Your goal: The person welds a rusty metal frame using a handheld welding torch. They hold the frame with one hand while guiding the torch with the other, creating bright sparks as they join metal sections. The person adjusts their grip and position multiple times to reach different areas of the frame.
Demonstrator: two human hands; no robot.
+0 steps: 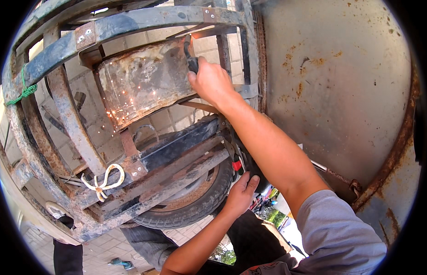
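Grasping the black torch point(188, 51), right fingers point(203, 65) sit below its neck; left fingers' point(253, 183) hold is unclear.

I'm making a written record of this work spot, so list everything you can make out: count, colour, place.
Metal panel: 1, grey-brown and rusty, upper centre-left
Metal frame: 1, blue-grey and rusty, around the panel
Handheld tool: 1, black, at the panel's upper right corner
Sparks: many, orange, over the panel
Wheel: 1, black tyre, below the frame
Green cord: 1, green, tied at far left
Looped cord: 1, cream, lower left of frame
Metal sheet: 1, grey with rust, right side
Paving: uncounted, pale, underneath
Background clutter: uncounted, mixed colours, too small to identify
Sleeve: 1, grey, lower right
Right hand: 1, bare, gripping the tool
Left hand: 1, bare, near the wheel
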